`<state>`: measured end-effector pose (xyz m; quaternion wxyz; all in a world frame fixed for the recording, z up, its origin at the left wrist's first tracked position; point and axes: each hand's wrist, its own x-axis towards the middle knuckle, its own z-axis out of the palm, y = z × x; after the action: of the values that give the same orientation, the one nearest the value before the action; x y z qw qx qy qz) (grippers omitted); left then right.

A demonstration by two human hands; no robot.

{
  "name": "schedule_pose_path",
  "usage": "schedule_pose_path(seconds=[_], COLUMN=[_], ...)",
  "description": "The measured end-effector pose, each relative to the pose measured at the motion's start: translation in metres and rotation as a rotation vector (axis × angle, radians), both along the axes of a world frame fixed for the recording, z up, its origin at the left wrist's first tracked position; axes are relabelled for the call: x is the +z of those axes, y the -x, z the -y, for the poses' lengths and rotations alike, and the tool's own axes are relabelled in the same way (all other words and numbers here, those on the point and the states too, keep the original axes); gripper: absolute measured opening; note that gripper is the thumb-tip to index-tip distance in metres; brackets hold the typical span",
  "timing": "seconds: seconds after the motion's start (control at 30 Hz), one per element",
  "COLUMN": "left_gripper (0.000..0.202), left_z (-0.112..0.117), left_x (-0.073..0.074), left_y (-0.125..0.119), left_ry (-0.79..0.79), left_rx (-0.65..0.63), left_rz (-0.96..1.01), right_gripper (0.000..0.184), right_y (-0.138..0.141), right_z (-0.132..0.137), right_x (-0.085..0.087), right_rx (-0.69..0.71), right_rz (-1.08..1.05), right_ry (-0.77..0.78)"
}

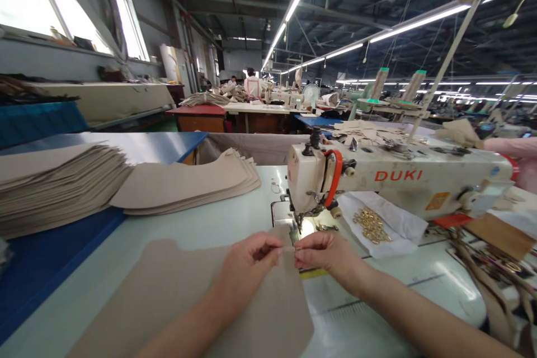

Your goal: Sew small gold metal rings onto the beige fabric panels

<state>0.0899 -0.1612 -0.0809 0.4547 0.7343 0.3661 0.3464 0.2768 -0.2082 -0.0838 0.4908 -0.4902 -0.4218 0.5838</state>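
Note:
A flat beige fabric panel (pixel 168 291) lies on the pale sewing table in front of me, its far edge near the needle of the white DUKI sewing machine (pixel 403 176). My left hand (pixel 247 263) pinches something small and thin above the panel's far edge. My right hand (pixel 325 251) pinches the other end of it, thumb and fingers pressed together. What they hold between them is too small to name. Both hands sit just in front of the lit needle area (pixel 304 224).
Two stacks of cut beige panels (pixel 188 182) (pixel 59 184) lie at the left, one on a blue table (pixel 50 257). A white sheet with gold metal fittings (pixel 371 224) lies under the machine arm. Strap scraps pile at the right (pixel 499 268). Other workers sit far back.

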Motion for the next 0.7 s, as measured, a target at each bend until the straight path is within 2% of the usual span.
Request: schedule_pose_path(seconds=[0.17,0.3,0.53,0.7], left_gripper=[0.015,0.014,0.016,0.020], left_z=[-0.0001,0.0007,-0.0043,-0.0081], left_x=[0.0011,0.0035,0.0022,0.0052], left_y=[0.0010,0.0002,-0.0037,-0.0050], left_ry=[-0.001,0.061,0.278,0.363], left_rx=[0.010,0.017,-0.039,-0.075], left_rz=[-0.026,-0.018,0.054,0.093], right_gripper=[0.038,0.037,0.044,0.048], right_y=[0.0027,0.0037,0.0014,-0.0004], right_z=[0.0017,0.0048,0.0023,0.0012], right_x=[-0.0022,-0.0004,0.0014,0.0010], right_rx=[0.000,0.028,0.080,0.079], right_rz=[0.092,0.160,0.079,0.047], right_ry=[-0.040,-0.106,-0.058,-0.040])
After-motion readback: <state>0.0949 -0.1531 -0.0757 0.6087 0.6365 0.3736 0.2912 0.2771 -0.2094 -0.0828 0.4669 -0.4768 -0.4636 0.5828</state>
